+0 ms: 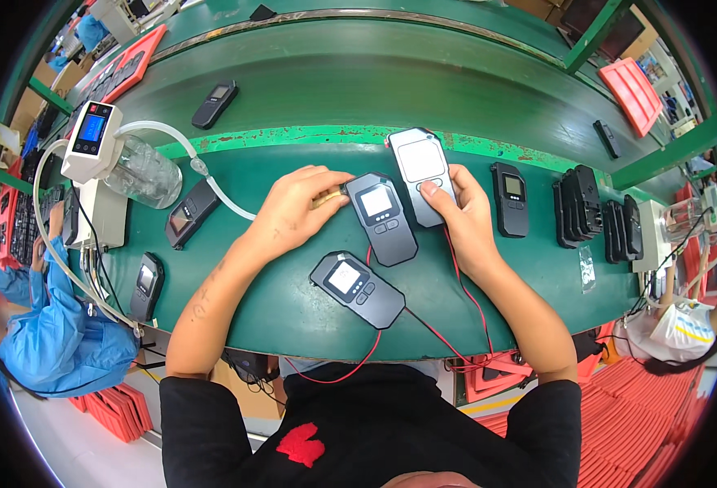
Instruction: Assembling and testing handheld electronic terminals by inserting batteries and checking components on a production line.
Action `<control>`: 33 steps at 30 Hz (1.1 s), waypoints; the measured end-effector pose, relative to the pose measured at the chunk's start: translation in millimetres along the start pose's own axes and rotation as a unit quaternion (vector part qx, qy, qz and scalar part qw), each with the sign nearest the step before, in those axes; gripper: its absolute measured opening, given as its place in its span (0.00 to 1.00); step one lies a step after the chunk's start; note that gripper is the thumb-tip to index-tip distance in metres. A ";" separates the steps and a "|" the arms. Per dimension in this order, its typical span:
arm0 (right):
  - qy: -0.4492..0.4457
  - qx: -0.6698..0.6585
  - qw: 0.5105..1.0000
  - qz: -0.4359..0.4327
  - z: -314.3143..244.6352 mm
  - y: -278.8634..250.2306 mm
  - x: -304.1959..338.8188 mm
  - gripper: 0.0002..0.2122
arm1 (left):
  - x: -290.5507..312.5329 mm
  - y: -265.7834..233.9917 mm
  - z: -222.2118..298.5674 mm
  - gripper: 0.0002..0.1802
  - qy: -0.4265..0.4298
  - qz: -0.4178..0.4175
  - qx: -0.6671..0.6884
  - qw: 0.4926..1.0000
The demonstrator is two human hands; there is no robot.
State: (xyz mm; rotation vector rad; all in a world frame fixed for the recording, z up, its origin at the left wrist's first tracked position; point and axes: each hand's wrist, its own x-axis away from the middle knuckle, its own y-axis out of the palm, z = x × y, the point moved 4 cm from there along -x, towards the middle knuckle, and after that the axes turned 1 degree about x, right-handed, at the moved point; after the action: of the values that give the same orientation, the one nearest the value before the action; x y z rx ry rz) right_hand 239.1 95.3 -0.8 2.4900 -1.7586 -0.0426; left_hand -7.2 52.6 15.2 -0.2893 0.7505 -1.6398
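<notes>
Your left hand (297, 207) was pinching a small brass fitting (326, 198) against the top of the dark handheld device (383, 218). Your right hand (456, 207) gripped a grey-faced unit (420, 172) at that device's one o'clock, thumb on its face. A third device (357, 289), on a red lead (424, 325), lay at six o'clock, apparently waiting. Finished-looking units stood racked (594, 213) at three o'clock. The clear bottle (143, 171) at nine o'clock looked empty, though you couldn't be sure.
</notes>
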 end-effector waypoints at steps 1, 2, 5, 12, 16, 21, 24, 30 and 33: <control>-0.005 -0.002 1.000 -0.005 1.0 2.0 2.0 0.15 | -0.4 0.8 2.2 0.15 0.052 0.015 -0.073 0.996; -0.010 -0.004 1.000 -0.011 1.8 4.0 3.9 0.14 | 0.6 1.4 4.5 0.15 0.103 0.031 -0.144 0.984; -0.010 0.001 1.000 -0.017 2.6 5.5 4.1 0.13 | 0.7 4.2 4.1 0.14 0.090 0.028 -0.162 0.982; 0.011 0.019 0.999 -0.036 -4.8 3.3 4.3 0.14 | 2.8 5.4 14.9 0.16 0.101 0.073 -0.143 0.982; -0.053 0.076 0.994 -0.051 -23.5 6.8 19.6 0.15 | 4.8 8.7 38.7 0.18 0.052 0.104 0.050 0.992; -0.187 0.332 0.920 -0.094 -52.5 17.2 44.3 0.17 | 16.9 21.0 44.2 0.16 -0.099 0.006 0.319 0.943; -0.318 0.507 0.800 -0.041 -64.5 21.3 52.1 0.19 | 13.2 21.9 48.8 0.15 -0.114 0.011 0.353 0.929; 0.060 0.006 0.994 -0.094 -44.5 3.8 26.6 0.21 | -26.9 0.4 47.2 0.19 -0.191 -0.017 0.386 0.902; 0.199 -0.168 0.961 -0.099 -36.3 2.0 27.2 0.21 | -63.0 -13.9 35.0 0.22 -0.178 -0.002 0.400 0.899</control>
State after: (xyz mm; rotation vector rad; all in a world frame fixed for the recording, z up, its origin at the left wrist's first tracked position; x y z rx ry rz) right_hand 249.2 71.3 36.3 2.2242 -1.2280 0.1266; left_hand 15.9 102.2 64.1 0.0098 -0.2296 -1.6950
